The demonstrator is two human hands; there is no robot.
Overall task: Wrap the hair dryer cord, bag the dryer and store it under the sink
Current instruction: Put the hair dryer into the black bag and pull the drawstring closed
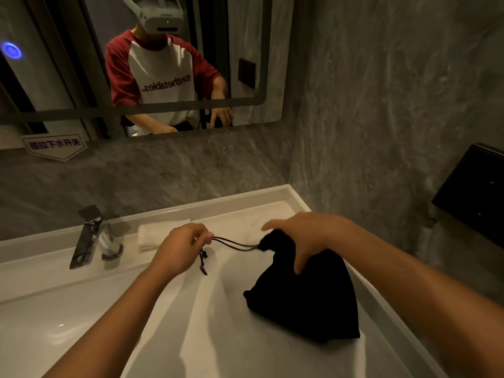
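A black cloth drawstring bag (305,304) lies bulging on the right side of the white sink counter (223,336). Its neck is gathered tight. My right hand (305,236) grips the bag just below that neck, thumb down its near side. My left hand (182,249) pinches the dark drawstring (234,244), which runs taut from my fingers to the bag's neck; its loose ends dangle below my fist. The hair dryer itself is hidden; only the bag's bulk shows.
A chrome faucet (87,241) stands at the left. A folded white towel (158,236) lies behind my left hand. A mirror (141,64) hangs above, and a black box (474,192) is mounted on the grey right wall.
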